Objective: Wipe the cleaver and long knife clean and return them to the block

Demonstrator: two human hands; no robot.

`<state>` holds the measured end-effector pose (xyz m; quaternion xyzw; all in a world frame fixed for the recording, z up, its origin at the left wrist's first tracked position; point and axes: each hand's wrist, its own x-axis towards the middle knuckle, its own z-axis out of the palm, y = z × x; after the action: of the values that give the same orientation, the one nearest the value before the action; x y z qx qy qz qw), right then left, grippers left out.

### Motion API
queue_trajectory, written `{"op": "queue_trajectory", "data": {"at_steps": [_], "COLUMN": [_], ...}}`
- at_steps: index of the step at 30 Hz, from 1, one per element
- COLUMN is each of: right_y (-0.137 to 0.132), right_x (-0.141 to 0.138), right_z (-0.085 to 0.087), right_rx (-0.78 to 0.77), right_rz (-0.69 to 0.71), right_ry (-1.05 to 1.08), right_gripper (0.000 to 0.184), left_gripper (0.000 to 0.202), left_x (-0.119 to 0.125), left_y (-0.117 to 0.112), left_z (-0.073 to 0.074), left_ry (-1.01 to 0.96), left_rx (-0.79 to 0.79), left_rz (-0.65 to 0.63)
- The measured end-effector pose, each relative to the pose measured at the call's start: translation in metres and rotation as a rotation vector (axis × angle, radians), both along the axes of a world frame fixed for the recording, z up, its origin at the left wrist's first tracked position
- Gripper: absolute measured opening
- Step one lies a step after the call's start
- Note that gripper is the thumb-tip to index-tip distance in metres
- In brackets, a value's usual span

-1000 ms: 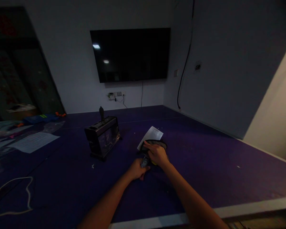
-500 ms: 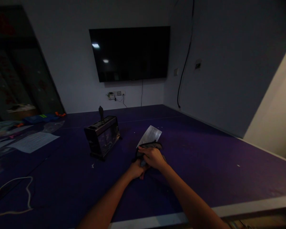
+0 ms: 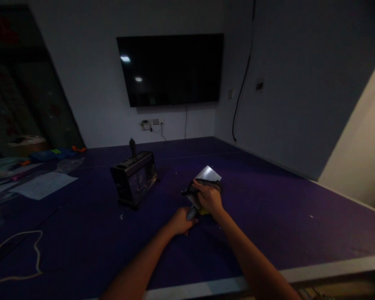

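My left hand (image 3: 180,221) is closed around the grey handle of a cleaver (image 3: 208,172), near the middle of the purple tabletop. The shiny, broad blade points away and to the right. Over the blade lies a dark-edged grey cloth (image 3: 190,192), with a bit of yellow showing beneath. My right hand (image 3: 210,200) grips this cloth and presses it on the blade, leaving only the far end of the metal bare. To the left stands a dark knife block (image 3: 142,179) with clear sides; one black handle (image 3: 133,148) sticks up from its top.
Paper sheets (image 3: 45,185) and plastic wrapping (image 3: 69,165) lie on the left of the table (image 3: 268,216). A white cable (image 3: 37,250) curls at the near left. A television (image 3: 175,71) hangs on the wall behind.
My right hand has slid the cloth forward and right, away from my left hand, covering more of the blade. The cleaver has swung slightly right. More of its handle now shows.
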<state>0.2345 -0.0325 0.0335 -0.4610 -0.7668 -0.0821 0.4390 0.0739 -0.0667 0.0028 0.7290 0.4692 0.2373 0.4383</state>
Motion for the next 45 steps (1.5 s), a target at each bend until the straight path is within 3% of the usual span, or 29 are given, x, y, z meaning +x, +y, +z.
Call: {"op": "queue_trajectory", "data": {"at_steps": [9,15,20,25,33,45], "right_y": [-0.009,-0.008,-0.002,0.004,0.014,0.019], "right_x": [-0.022,-0.02,-0.01,0.004,0.028,0.047], "right_z": [-0.005,-0.005,-0.003,-0.001,0.001,0.004], "right_rx": [-0.108,-0.097,-0.063,-0.029,0.107,0.143], "right_rz": [0.23,0.264,0.148,0.011,-0.085,-0.193], "right_ry": [-0.18,-0.144,-0.032,0.07,0.287,0.471], "right_gripper": [0.047,0.05,0.046,0.047,0.043,0.045], "left_gripper": [0.018,0.024,0.012,0.016,0.017,0.016], "left_x": [0.0,0.001,0.002,0.002,0.001,0.003], "left_y": [-0.002,-0.004,-0.006,-0.004,-0.002,-0.006], "left_z": [0.001,0.006,0.01,0.009,0.009,0.013], "left_ry": [-0.027,-0.022,-0.019,0.084,0.214,0.24], "left_rx": [0.008,0.017,0.028,0.02,0.102,0.127], "left_rz": [0.012,0.024,-0.053,-0.034,-0.084,-0.082]}}
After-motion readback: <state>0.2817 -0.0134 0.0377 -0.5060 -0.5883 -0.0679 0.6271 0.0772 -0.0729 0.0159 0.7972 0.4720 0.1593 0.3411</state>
